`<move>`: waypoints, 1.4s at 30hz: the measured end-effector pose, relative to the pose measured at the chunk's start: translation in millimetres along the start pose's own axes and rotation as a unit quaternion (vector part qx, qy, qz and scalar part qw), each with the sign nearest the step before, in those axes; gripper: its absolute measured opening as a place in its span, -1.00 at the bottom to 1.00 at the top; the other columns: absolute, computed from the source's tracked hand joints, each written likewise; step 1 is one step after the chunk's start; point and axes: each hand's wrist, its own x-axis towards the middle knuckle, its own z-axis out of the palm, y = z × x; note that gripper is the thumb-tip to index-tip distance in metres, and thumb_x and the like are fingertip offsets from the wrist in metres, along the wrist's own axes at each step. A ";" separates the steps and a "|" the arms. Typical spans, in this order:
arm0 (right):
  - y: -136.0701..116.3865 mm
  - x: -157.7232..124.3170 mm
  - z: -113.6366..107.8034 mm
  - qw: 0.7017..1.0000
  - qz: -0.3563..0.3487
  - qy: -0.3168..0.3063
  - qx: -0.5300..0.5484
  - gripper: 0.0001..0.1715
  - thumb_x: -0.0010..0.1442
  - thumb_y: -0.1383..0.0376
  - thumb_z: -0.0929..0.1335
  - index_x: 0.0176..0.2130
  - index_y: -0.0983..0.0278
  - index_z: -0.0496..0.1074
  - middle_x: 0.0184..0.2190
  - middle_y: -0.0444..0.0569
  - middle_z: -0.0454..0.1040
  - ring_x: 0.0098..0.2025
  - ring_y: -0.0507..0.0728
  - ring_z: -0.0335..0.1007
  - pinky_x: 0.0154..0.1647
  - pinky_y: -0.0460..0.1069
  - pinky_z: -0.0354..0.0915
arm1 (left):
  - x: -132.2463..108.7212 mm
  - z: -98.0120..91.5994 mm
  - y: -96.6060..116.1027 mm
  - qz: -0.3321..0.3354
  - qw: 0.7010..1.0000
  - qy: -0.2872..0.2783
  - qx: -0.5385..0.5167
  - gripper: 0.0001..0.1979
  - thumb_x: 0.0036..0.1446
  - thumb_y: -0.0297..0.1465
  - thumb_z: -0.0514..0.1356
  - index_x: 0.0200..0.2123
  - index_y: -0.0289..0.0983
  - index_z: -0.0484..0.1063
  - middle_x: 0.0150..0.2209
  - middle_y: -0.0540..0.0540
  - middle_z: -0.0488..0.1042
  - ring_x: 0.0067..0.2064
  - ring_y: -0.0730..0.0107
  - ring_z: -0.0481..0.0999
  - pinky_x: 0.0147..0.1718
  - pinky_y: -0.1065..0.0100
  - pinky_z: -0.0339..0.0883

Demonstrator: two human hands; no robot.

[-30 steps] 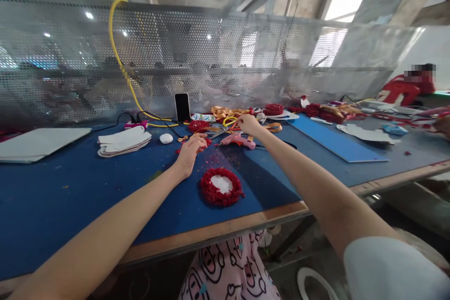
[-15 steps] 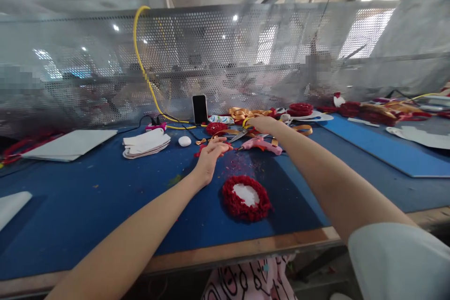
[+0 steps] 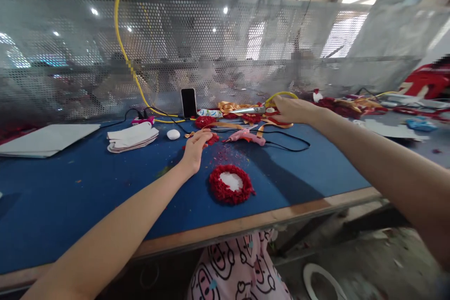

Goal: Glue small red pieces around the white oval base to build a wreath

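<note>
In the head view, my right hand (image 3: 290,108) reaches to the back of the table with its fingers around yellow-handled scissors (image 3: 251,110). Their metal blades point left, over ribbons and red material. My left hand (image 3: 197,147) rests on the table with fingers stretched out, beside small red scraps (image 3: 213,138); its fingertips touch or nearly touch them. Between the hands lies a pink glue gun (image 3: 248,137), nozzle to the left. Closer to me sits a ring of dark red fluffy trim (image 3: 218,187) around a white centre (image 3: 231,181).
A phone (image 3: 189,103) stands upright at the back. Left of it are a stack of white cut pieces (image 3: 132,137), a white oval object (image 3: 173,134) and white sheets (image 3: 49,139). Orange ribbon (image 3: 234,107) is heaped behind. A black cord (image 3: 298,150) loops right of the glue gun.
My right hand has moved to the right with the scissors, whose blades now lie farther back from the glue gun. The left hand stays by the red scraps. The view has shifted.
</note>
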 end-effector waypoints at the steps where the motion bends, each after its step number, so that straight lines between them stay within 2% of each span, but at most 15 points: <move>1: -2.6 -10.1 -4.8 1.000 -0.005 -0.007 -0.016 -0.30 0.28 -0.07 0.25 0.07 0.49 0.27 -0.07 0.37 0.51 -0.14 0.31 0.48 -0.25 0.04 0.22 | 0.4 -0.3 -0.8 -0.005 1.000 0.002 -0.012 -0.77 -0.04 -0.26 0.31 -0.31 -0.23 0.62 -0.02 -0.16 0.54 0.00 0.20 0.46 -0.27 0.35 0.24; 3: -12.2 -29.6 -12.5 0.999 -0.021 -0.004 -0.045 -0.30 0.28 -0.09 0.23 0.05 0.48 0.28 -0.06 0.38 0.50 -0.15 0.34 0.49 -0.29 0.06 0.20 | 1.0 -0.9 -1.9 -0.004 1.000 0.007 -0.021 -0.78 -0.06 -0.27 0.32 -0.32 -0.23 0.63 -0.02 -0.15 0.53 0.02 0.20 0.45 -0.25 0.36 0.23; 5: -24.6 -46.2 -18.5 0.998 -0.044 -0.016 -0.048 -0.31 0.19 -0.12 0.28 0.00 0.40 0.33 -0.09 0.31 0.53 -0.18 0.35 0.50 -0.36 0.05 0.17 | 1.0 -1.4 -2.2 0.010 1.000 0.009 -0.013 -0.79 -0.06 -0.27 0.33 -0.33 -0.22 0.64 -0.01 -0.15 0.52 0.03 0.20 0.44 -0.24 0.35 0.23; 8: -40.3 -62.7 -25.3 0.992 -0.118 -0.034 -0.041 -0.45 0.20 -0.07 0.28 -0.08 0.31 0.40 -0.08 0.23 0.53 -0.19 0.32 0.51 -0.38 0.04 0.15 | -0.2 -1.8 -1.2 0.032 0.999 0.006 0.005 -0.81 -0.05 -0.27 0.33 -0.35 -0.21 0.65 0.00 -0.15 0.51 0.03 0.18 0.44 -0.22 0.33 0.26; 10: -46.7 -68.0 -28.7 0.989 -0.135 -0.050 -0.040 -0.39 0.18 -0.14 0.27 -0.10 0.31 0.43 -0.12 0.22 0.54 -0.23 0.31 0.50 -0.40 0.03 0.13 | -1.3 -1.7 0.0 0.046 0.999 0.009 0.016 -0.83 -0.03 -0.27 0.33 -0.36 -0.20 0.65 0.00 -0.14 0.51 0.04 0.18 0.45 -0.18 0.31 0.29; 13: -53.1 -71.5 -33.2 0.985 -0.151 -0.072 -0.030 -0.31 0.17 -0.23 0.24 -0.14 0.29 0.46 -0.22 0.18 0.56 -0.29 0.27 0.48 -0.42 0.02 0.10 | -3.0 -0.9 2.0 0.060 0.998 0.023 0.023 -0.84 -0.02 -0.27 0.33 -0.38 -0.20 0.66 -0.03 -0.14 0.51 0.05 0.15 0.45 -0.10 0.26 0.33; 21: -70.4 -78.5 -43.8 0.979 -0.188 -0.074 -0.027 -0.39 0.19 -0.21 0.25 -0.33 0.27 0.45 -0.35 0.14 0.55 -0.39 0.20 0.41 -0.43 0.00 0.03 | -8.2 1.2 6.3 0.075 0.995 0.009 0.065 -0.85 0.01 -0.26 0.32 -0.38 -0.18 0.67 0.00 -0.14 0.46 0.07 0.14 0.43 0.00 0.19 0.35; 36: -82.8 -79.4 -47.2 0.979 -0.185 -0.075 -0.042 -0.38 0.21 -0.19 0.24 -0.34 0.27 0.50 -0.33 0.13 0.59 -0.40 0.19 0.45 -0.44 -0.02 0.01 | -7.7 2.4 5.1 0.104 0.991 -0.020 0.078 -0.87 0.04 -0.30 0.31 -0.36 -0.14 0.68 -0.04 -0.13 0.45 0.10 0.19 0.41 0.13 0.18 0.29; 42: -77.7 -76.4 -40.1 0.974 -0.204 -0.054 -0.084 -0.42 0.25 -0.11 0.24 -0.31 0.30 0.53 -0.35 0.18 0.60 -0.40 0.23 0.48 -0.44 0.00 -0.01 | -3.8 1.0 0.7 0.118 0.990 0.008 0.073 -0.85 0.06 -0.28 0.30 -0.35 -0.18 0.66 -0.04 -0.14 0.46 0.08 0.19 0.44 0.12 0.17 0.29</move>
